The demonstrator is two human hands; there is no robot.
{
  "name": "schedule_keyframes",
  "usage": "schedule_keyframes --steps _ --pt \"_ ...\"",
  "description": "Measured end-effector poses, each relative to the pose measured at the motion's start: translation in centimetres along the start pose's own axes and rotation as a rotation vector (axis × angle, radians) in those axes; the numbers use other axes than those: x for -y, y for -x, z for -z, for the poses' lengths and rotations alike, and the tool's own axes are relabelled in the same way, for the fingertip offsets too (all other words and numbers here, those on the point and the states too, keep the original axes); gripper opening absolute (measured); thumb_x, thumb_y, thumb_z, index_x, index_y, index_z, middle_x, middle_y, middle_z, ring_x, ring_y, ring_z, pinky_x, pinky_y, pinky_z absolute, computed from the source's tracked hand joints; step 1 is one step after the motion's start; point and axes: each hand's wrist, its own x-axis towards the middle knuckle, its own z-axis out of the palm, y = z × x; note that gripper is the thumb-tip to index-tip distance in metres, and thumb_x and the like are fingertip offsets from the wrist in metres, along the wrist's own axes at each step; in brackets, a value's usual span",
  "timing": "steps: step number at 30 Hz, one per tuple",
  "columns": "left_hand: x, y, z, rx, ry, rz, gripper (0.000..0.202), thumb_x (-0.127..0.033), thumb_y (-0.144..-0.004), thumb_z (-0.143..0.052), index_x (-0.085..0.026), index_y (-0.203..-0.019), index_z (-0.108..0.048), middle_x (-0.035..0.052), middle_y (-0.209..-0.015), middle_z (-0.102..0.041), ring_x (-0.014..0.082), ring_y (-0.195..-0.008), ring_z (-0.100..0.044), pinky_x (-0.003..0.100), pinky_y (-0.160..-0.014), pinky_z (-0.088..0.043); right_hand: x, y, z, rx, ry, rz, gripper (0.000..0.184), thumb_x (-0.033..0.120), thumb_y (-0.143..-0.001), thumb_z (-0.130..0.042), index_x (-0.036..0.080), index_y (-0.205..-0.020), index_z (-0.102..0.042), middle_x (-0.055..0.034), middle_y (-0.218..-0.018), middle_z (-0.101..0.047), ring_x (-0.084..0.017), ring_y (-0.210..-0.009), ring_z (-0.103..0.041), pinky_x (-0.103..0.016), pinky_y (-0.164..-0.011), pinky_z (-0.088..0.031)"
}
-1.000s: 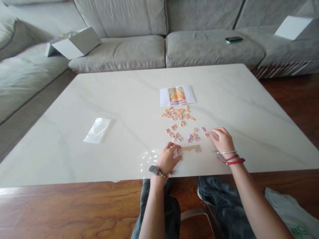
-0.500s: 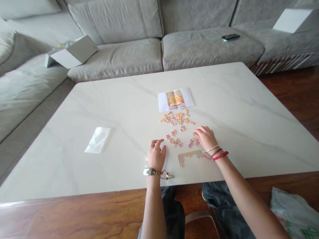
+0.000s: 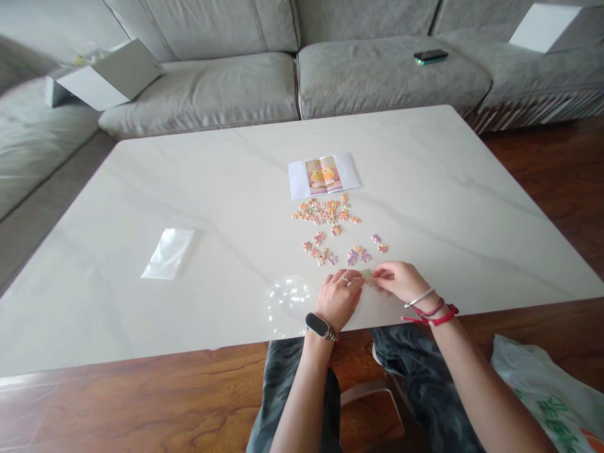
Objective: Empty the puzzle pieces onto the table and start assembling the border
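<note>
Near the front edge of the table, both hands meet over a small joined section of jigsaw puzzle (image 3: 367,273), mostly covered, with a green bit showing. My left hand (image 3: 338,294) has its fingers bent together and pressed on the section's left part. At the right end, my right hand (image 3: 399,280) is closed in a pinch on a puzzle piece, largely hidden by the fingers. Just beyond lie small groups of loose pieces: purple ones (image 3: 358,255), pinkish ones (image 3: 319,251) and a pair (image 3: 379,243) to the right.
A larger pile of puzzle pieces (image 3: 325,212) lies below a creased picture sheet (image 3: 349,171). A clear plastic bag (image 3: 168,253) rests on the left of the table (image 3: 226,189). Light spots shine beside my left wrist. A phone (image 3: 431,56) lies on the sofa (image 3: 387,69).
My right hand has come back toward me from the loose pieces to the joined section. My left hand has moved right onto that section. A pair of pieces at right is now uncovered.
</note>
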Motion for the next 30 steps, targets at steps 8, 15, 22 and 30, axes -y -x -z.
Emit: schedule_keyframes --steps 8,15,22,30 --pt "-0.7 1.1 -1.1 -0.037 0.009 0.080 0.026 -0.020 -0.080 -0.042 -0.026 -0.104 -0.052 0.0034 -0.110 -0.056 0.0163 -0.107 -0.047 0.035 -0.084 -0.036 -0.6 0.9 -1.2 -0.116 0.132 0.032 0.010 0.023 -0.069 -0.050 0.017 -0.065 -0.058 -0.0002 -0.055 -0.062 -0.011 -0.046 -0.056 -0.020 -0.047 -0.043" --pt "-1.2 1.7 -1.5 -0.040 -0.017 0.083 0.029 -0.023 -0.082 -0.041 -0.030 -0.109 -0.049 0.0038 -0.119 -0.049 0.0182 -0.114 -0.040 0.039 -0.090 -0.031 -0.8 1.0 -1.8 -0.249 0.188 0.105 0.010 0.022 -0.069 -0.052 0.018 -0.063 -0.059 -0.0005 -0.053 -0.062 -0.012 -0.050 -0.058 -0.022 -0.053 -0.043" --pt "-1.6 1.6 -1.5 -0.018 -0.017 0.116 0.032 -0.021 -0.082 -0.040 -0.029 -0.111 -0.048 0.0044 -0.119 -0.049 0.0193 -0.115 -0.039 0.042 -0.092 -0.030 -1.1 0.6 -1.8 -0.353 0.234 0.167 0.010 0.021 -0.069 -0.053 0.018 -0.062 -0.058 -0.0008 -0.055 -0.062 -0.012 -0.051 -0.057 -0.022 -0.051 -0.042" --pt "-2.0 1.2 -1.2 0.013 -0.022 0.158 0.033 -0.020 -0.081 -0.040 -0.032 -0.111 -0.048 0.0028 -0.117 -0.050 0.0209 -0.115 -0.038 0.045 -0.091 -0.029 -1.1 0.3 -1.7 -0.328 0.263 0.152 0.009 0.021 -0.069 -0.054 0.018 -0.061 -0.057 -0.0017 -0.056 -0.062 -0.013 -0.053 -0.058 -0.023 -0.054 -0.043"
